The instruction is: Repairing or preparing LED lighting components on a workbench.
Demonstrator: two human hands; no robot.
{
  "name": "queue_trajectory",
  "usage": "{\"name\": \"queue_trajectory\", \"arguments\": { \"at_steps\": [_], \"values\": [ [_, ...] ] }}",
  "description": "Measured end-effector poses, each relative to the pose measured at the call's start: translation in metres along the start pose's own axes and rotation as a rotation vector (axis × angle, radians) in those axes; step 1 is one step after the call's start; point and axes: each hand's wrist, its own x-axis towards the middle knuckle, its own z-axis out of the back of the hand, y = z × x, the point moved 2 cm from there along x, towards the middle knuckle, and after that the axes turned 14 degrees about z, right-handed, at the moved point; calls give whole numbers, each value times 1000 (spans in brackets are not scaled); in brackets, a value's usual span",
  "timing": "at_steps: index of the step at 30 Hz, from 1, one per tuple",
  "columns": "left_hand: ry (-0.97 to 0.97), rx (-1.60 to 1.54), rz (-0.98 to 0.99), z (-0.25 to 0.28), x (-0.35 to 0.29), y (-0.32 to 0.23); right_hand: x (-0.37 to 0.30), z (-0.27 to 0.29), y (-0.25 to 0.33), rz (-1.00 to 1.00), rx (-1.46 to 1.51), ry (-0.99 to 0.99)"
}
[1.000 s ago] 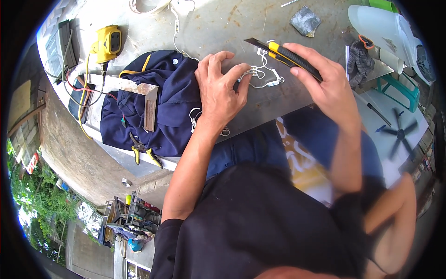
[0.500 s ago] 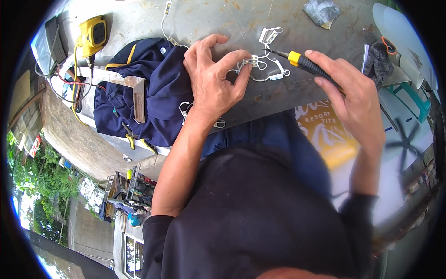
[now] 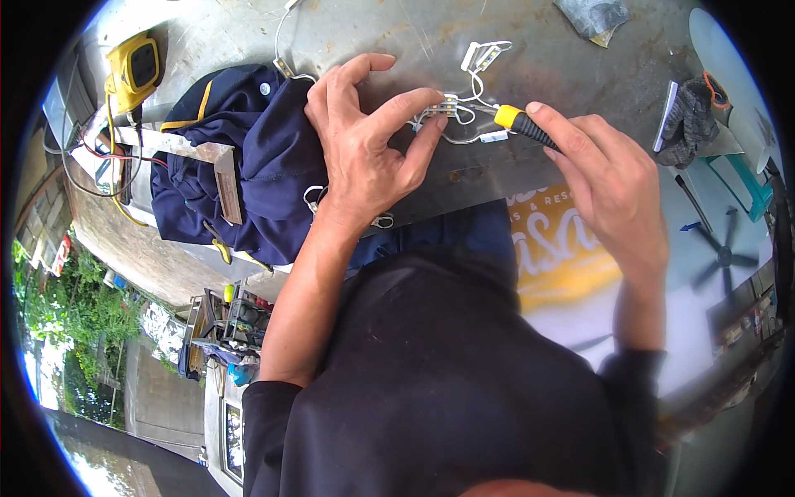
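My left hand pinches a few small LED modules between thumb and forefinger, just above the metal table. White wires loop from these to another pair of LED modules and to a white module lying nearby. In my right hand is a thin-tipped hand tool with a black ribbed grip and yellow collar, like a screwdriver. Its slim shaft points left, toward the pinched modules; whether the tip touches them I cannot tell. My left wrist lies beside a dark blue cloth.
The metal table holds a crumpled grey packet. Left of the cloth stand a yellow boxy device with cables and a metal frame. Yellow-handled pliers lie by it. Grey gloves and a printed sheet are at right.
The right-hand tool has swung lower, its tip now nearer the pinched modules. My left hand keeps its pinch. The whole view has shifted slightly.
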Motion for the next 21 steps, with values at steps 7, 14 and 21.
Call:
{"name": "queue_trajectory", "arguments": {
  "at_steps": [7, 14, 21],
  "values": [
    [-12, 1, -19, -4, -2, -4, -15, 4, 2, -74, 77, -9],
    [-84, 3, -37, -11, -5, -3, -32, 3, 14, -115, 71, -4],
    [-142, 29, -55, -12, -6, -4, -33, -4, 10, -83, 34, -52]
  ]
}}
